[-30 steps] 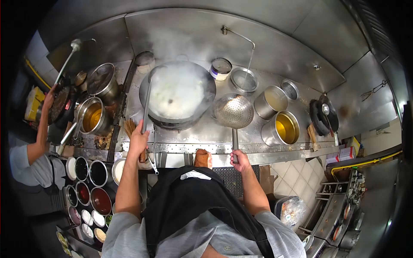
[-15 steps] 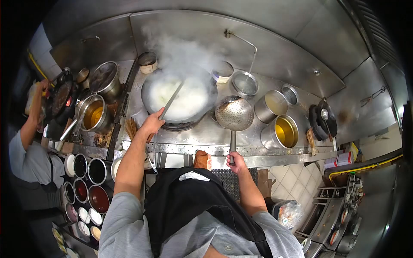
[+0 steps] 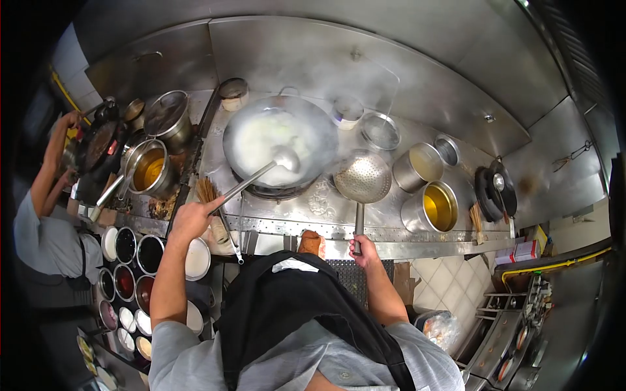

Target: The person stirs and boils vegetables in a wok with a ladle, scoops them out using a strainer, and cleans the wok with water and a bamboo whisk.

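My left hand (image 3: pixel 191 219) is closed round the handle of a metal ladle (image 3: pixel 251 178). The ladle's bowl is at the front right of the pale, steaming liquid in a large wok (image 3: pixel 326 140). In my right hand (image 3: pixel 364 249) is the upright handle of a perforated strainer (image 3: pixel 362 177). The strainer's round head lies over the steel counter, right of the wok and apart from it. Steam partly blurs the counter behind it.
Right of the strainer stand a pot of pale liquid (image 3: pixel 418 167) and a pot of yellow oil (image 3: pixel 430 206). A bamboo brush (image 3: pixel 207 190) is near my left hand. At the left, a co-worker's arms (image 3: pixel 47 166) reach toward a dark wok (image 3: pixel 98 146).
My left hand has moved down and left, and the ladle's bowl now shows above the liquid. The steam has thinned. The view has shifted slightly; my right hand still holds the strainer.
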The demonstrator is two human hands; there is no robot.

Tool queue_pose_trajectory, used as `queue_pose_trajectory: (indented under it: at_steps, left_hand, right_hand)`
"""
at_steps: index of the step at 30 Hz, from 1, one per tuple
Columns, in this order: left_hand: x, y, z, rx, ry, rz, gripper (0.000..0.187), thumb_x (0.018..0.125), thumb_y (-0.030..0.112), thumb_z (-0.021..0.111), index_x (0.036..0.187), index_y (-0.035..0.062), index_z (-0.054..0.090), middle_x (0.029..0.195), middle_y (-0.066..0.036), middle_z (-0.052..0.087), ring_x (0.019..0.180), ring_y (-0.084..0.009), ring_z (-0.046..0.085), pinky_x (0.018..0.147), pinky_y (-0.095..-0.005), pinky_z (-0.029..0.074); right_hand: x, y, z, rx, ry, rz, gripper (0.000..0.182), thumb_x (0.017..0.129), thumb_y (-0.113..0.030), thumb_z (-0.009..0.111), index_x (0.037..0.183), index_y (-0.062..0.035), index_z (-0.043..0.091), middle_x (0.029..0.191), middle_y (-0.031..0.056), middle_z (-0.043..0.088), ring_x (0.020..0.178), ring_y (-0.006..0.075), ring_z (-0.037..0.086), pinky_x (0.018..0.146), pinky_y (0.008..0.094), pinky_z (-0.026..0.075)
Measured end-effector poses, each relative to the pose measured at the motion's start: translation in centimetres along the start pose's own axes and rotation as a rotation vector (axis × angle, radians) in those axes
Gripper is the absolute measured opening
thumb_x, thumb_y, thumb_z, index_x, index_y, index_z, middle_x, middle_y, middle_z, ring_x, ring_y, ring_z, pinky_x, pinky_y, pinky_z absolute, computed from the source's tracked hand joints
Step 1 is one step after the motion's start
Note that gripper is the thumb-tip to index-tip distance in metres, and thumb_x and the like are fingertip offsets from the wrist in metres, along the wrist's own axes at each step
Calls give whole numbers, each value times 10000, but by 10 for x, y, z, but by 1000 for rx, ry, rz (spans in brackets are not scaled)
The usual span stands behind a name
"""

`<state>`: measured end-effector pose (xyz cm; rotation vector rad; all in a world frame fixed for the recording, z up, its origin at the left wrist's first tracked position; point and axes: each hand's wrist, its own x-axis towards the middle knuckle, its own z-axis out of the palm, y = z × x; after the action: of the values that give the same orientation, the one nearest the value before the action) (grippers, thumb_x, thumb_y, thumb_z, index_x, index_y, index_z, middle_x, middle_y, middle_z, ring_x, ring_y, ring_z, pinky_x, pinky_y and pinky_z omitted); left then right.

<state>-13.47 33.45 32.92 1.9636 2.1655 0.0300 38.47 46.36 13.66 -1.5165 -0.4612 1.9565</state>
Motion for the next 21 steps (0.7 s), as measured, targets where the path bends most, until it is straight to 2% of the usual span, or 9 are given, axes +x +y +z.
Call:
queue_pose_trajectory:
  at_steps: [2, 5, 8, 9, 11, 15, 17, 20, 21]
  left_hand:
    - [-19, -11, 5, 37, 51, -2, 616, 830, 149, 695, 1399, 346, 564, 809, -210, 677, 766, -400, 670, 731, -505, 535]
    - [-53, 6, -5, -84, 68, -82, 607, 847, 156, 697, 1416, 314, 556, 817, -226, 679, 751, -417, 668, 727, -496, 540]
    - [-76, 20, 5, -427, 42, -190, 617, 875, 157, 689, 1451, 300, 522, 855, -253, 686, 798, -440, 663, 770, -443, 550]
    - [-82, 24, 3, -548, -8, -201, 647, 884, 136, 693, 1484, 259, 484, 971, -278, 693, 907, -414, 677, 844, -372, 532]
    - [-89, 32, -12, -776, -130, -324, 658, 876, 119, 702, 1488, 211, 477, 1055, -276, 686, 985, -371, 678, 890, -352, 509]
    - [-93, 29, -24, -772, -217, -409, 653, 868, 90, 710, 1478, 118, 478, 1219, -246, 660, 1103, -313, 666, 962, -357, 480]
    - [-89, 14, 1, -644, -49, -226, 623, 876, 94, 700, 1464, 118, 497, 1256, -246, 644, 1153, -320, 650, 979, -367, 477]
    - [-68, 15, 16, -645, -68, -394, 618, 884, 101, 687, 1467, 103, 485, 1243, -246, 650, 1177, -327, 641, 988, -380, 472]
    - [-63, 17, 19, -659, -40, -403, 618, 890, 100, 676, 1475, 97, 475, 1172, -233, 676, 1077, -317, 668, 923, -380, 497]
  right_hand:
    - [3, 2, -4, -1, -2, 0, 161, 919, -138, 585, 1074, -136, 539, 779, 20, 591, 601, 143, 545, 547, 335, 474]
    - [4, 3, -8, 1, -10, -8, 158, 917, -126, 586, 1056, -131, 512, 775, 32, 585, 591, 153, 550, 518, 342, 478]
    - [4, 3, -8, -8, -2, -32, 148, 912, -118, 594, 1035, -129, 513, 756, 29, 583, 570, 144, 543, 492, 328, 472]
    - [2, 2, -7, -17, 8, -40, 144, 910, -116, 596, 1028, -129, 514, 749, 28, 581, 563, 141, 539, 483, 320, 468]
    - [-1, -2, -4, -22, 33, -67, 135, 906, -109, 597, 1013, -123, 516, 739, 28, 577, 547, 139, 534, 466, 309, 459]
    - [-12, -6, 1, -63, 80, -145, 113, 896, -94, 591, 982, -99, 517, 723, 35, 567, 509, 141, 524, 424, 301, 439]
    - [-21, -7, 4, -85, 99, -209, 101, 887, -82, 587, 960, -79, 516, 709, 40, 558, 478, 139, 518, 392, 299, 425]
    - [-35, -11, 6, -134, 144, -292, 100, 888, -77, 584, 962, -78, 518, 707, 40, 555, 477, 136, 520, 392, 293, 426]
    - [-40, -14, 8, -128, 156, -312, 86, 897, -77, 574, 960, -74, 516, 700, 35, 546, 472, 132, 514, 392, 295, 427]
